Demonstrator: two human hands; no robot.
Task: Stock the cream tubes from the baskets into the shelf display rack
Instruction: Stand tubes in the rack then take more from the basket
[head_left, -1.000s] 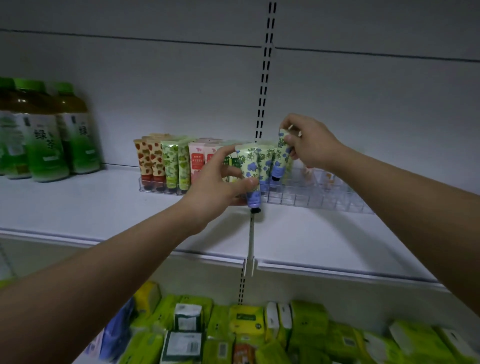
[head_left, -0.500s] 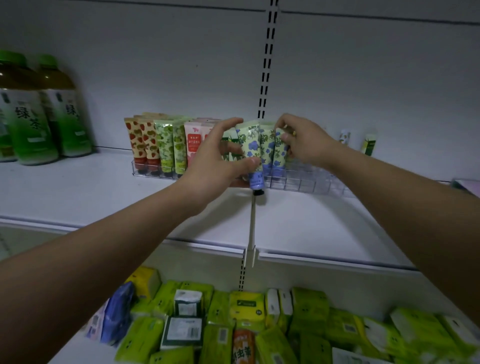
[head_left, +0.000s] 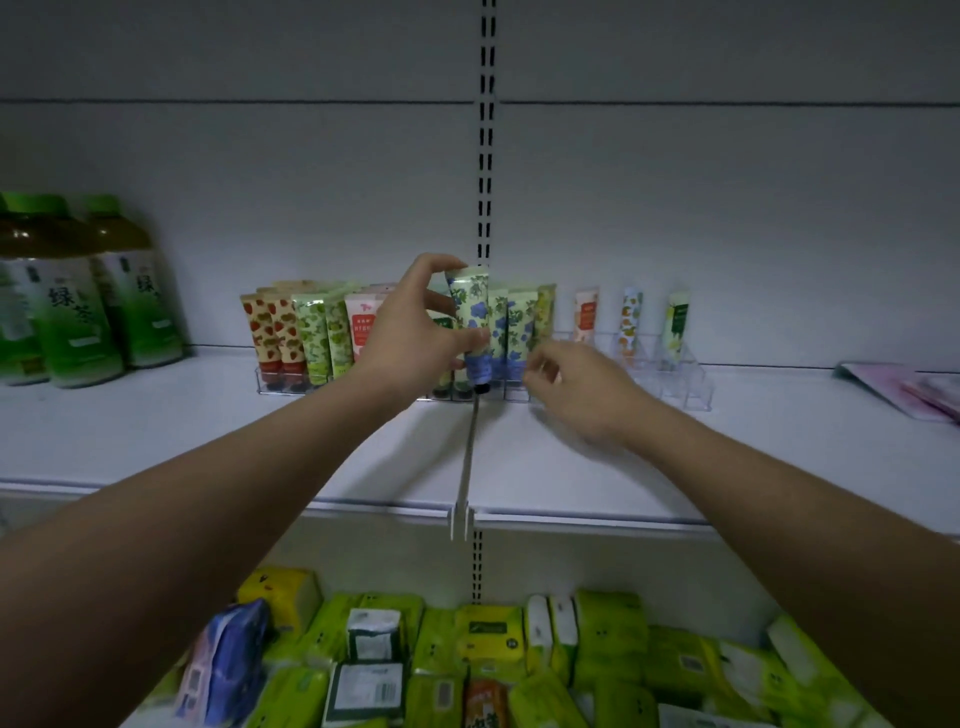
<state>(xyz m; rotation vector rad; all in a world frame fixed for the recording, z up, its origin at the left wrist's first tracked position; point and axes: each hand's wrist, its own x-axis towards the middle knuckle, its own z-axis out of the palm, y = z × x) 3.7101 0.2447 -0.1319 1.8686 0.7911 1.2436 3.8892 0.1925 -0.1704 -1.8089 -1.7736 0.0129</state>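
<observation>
Standing at the far left end of the white shelf (head_left: 156, 431), green tea bottles (head_left: 67, 306) are grouped against the back wall. Along the shelf's back edge runs a clear display rack (head_left: 675, 384), its left slots filled with strawberry-print tubes (head_left: 272, 332), green-print tubes (head_left: 322, 335) and a pink-label tube (head_left: 363, 325). The left hand (head_left: 415, 332) pinches a blue-flower cream tube (head_left: 475, 322) between thumb and curled fingers, cap down, just above the rack's middle slots. Beside it, more blue-flower tubes (head_left: 519, 327) stand in the rack. The right hand (head_left: 576, 395) hovers just in front of the rack with fingers loosely curled and holds nothing; it is blurred. Three single tubes (head_left: 631, 322) stand apart in the rack's right slots. A pink packet (head_left: 904, 387) lies at the shelf's right end. Below, yellow-green tissue packs (head_left: 613, 644) fill the lower shelf.
</observation>
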